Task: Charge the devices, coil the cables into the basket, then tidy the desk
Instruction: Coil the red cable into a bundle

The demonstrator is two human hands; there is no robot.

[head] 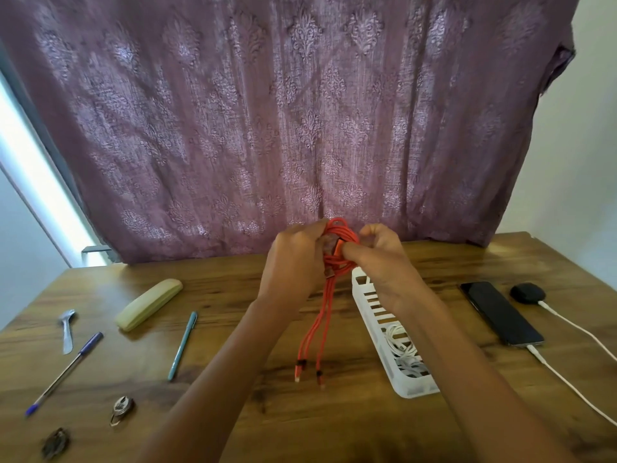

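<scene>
Single head-worn wide-angle view, looking forward and down, close over the wooden desk (334, 412), facing a purple curtain (300, 111)

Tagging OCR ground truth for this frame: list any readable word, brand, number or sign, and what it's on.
No text can be read in this frame.
phone: screen dark, nothing shown.
white cable in the basket: small dark mark, too small to read.
orange cable, blue pen, teal pen: no print visible.
</scene>
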